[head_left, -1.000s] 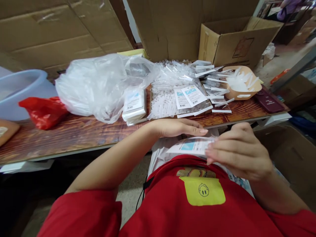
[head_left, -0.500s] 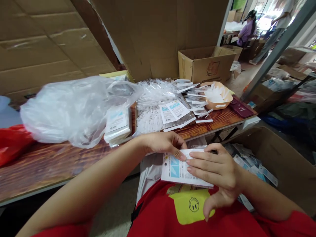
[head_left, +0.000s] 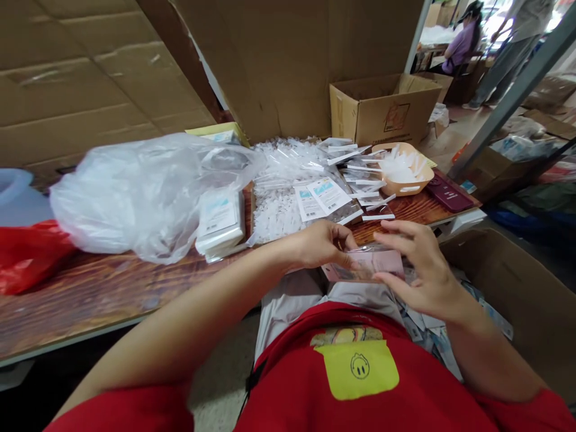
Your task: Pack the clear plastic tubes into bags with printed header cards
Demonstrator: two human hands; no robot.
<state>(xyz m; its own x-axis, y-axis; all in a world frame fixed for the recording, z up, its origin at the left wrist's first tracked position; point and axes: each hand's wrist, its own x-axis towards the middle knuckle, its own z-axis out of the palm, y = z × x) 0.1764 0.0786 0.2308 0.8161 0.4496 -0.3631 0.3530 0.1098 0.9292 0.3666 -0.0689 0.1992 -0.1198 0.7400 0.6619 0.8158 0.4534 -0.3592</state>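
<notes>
A flat packet, a card in a clear plastic bag with a pinkish face turned up, is held above my lap. My left hand is closed on its left end, thumb over the face. At the right end is my right hand, with its thumb against the lower edge and fingertips at the clear plastic along the upper edge. Beyond my hands, two printed cards lie on a heap of small clear-white plastic pieces. Several clear bags with white strips lie beside the heap.
A stack of bagged cards and a large plastic bag occupy the table's left side. An orange basket of white pieces, a dark red phone-like object and a cardboard box stand right. An open carton holds packets below.
The packet has turned from its white printed face to a pinkish face and moved away from my body. My right hand has shifted from lying flat across it to its right end.
</notes>
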